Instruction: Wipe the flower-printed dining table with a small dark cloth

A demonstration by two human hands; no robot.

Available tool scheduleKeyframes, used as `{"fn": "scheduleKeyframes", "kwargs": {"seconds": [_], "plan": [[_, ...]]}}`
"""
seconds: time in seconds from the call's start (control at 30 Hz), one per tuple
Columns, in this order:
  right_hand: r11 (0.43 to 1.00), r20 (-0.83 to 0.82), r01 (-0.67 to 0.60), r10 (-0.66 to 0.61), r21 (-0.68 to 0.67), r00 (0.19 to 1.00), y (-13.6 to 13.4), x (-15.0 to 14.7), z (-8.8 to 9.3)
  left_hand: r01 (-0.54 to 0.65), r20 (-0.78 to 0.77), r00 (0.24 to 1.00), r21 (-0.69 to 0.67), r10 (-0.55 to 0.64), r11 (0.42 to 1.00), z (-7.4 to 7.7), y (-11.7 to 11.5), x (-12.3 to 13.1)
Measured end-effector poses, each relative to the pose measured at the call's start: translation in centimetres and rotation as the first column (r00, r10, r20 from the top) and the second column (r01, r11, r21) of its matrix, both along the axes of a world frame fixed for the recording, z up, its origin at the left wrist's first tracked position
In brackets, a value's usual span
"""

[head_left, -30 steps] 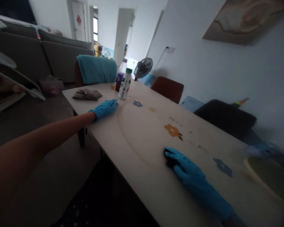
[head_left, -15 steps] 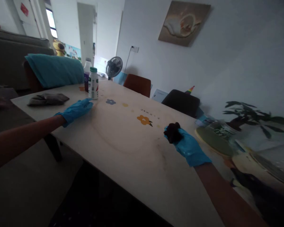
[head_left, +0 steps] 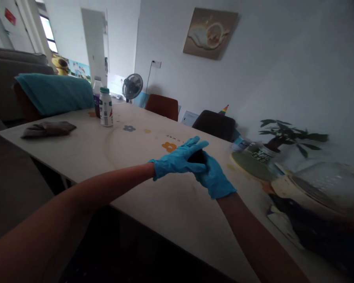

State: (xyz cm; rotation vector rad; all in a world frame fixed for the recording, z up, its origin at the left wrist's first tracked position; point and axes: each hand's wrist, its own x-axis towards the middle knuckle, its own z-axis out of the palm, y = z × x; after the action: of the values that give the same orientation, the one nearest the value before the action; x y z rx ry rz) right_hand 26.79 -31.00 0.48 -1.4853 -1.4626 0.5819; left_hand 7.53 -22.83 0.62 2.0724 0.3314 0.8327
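Note:
In front of me, both my hands, in blue gloves, meet over the table (head_left: 153, 204). My right hand (head_left: 214, 177) is closed around a dark bunched cloth (head_left: 197, 157), most of which the gloves hide. From the left, my left hand (head_left: 179, 159) reaches across it with fingers stretched and thumb apart, touching the cloth and my right hand. Under and beside my left hand, an orange flower print (head_left: 168, 147) shows on the tabletop.
A white bottle with a green cap (head_left: 106, 108) and a purple-labelled bottle (head_left: 97, 98) stand at the far left. Nearby lies a crumpled grey cloth (head_left: 48, 129). At right are a green round mat (head_left: 250, 166), a potted plant (head_left: 273, 143) and a lidded pale pot (head_left: 301, 192).
My left hand has left the tabletop by the bottles and come right to the dark cloth. My right hand keeps hold of the cloth. The view has shifted slightly right.

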Motion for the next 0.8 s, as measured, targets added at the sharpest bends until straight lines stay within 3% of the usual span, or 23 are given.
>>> {"fn": "scheduleKeyframes", "kwargs": {"seconds": [0.1, 0.2, 0.3, 0.4, 0.5, 0.67, 0.8], "plan": [[0.999, -0.164, -0.049, 0.045, -0.021, 0.985, -0.4, -0.9, 0.2, 0.005, 0.074, 0.997, 0.006, -0.006, 1.0, -0.7, 0.5, 2.8], [0.986, -0.369, -0.134, 0.088, -0.101, 0.925, -0.2, -1.3, 0.6, -0.008, 0.126, 0.992, -0.025, 0.011, 1.0, -1.1, 0.9, 3.8], [0.974, -0.444, -0.199, 0.132, -0.106, 0.886, -0.1, -1.4, 0.6, 0.003, 0.153, 0.988, -0.181, 0.026, 0.983, -1.3, 0.7, 3.8], [0.969, -0.395, -0.237, 0.19, -0.074, 0.899, 0.3, -1.8, 0.4, 0.049, 0.154, 0.988, -0.441, 0.022, 0.896, -1.4, 0.3, 3.5], [0.962, -0.357, -0.261, 0.215, -0.085, 0.909, 0.6, -2.1, 0.3, 0.061, 0.193, 0.979, -0.59, 0.067, 0.805, -1.3, 1.0, 3.5], [0.959, -0.567, -0.258, 0.149, -0.117, 0.81, -1.3, 0.1, -0.1, -0.204, 0.095, 0.899, -0.774, 0.428, 0.6, 0.4, 5.6, 2.6], [0.969, -0.685, -0.185, 0.022, -0.165, 0.728, -4.3, 3.1, -1.9, -0.31, 0.0, 0.885, -0.746, 0.466, 0.589, 2.2, 9.3, -0.2]]}}
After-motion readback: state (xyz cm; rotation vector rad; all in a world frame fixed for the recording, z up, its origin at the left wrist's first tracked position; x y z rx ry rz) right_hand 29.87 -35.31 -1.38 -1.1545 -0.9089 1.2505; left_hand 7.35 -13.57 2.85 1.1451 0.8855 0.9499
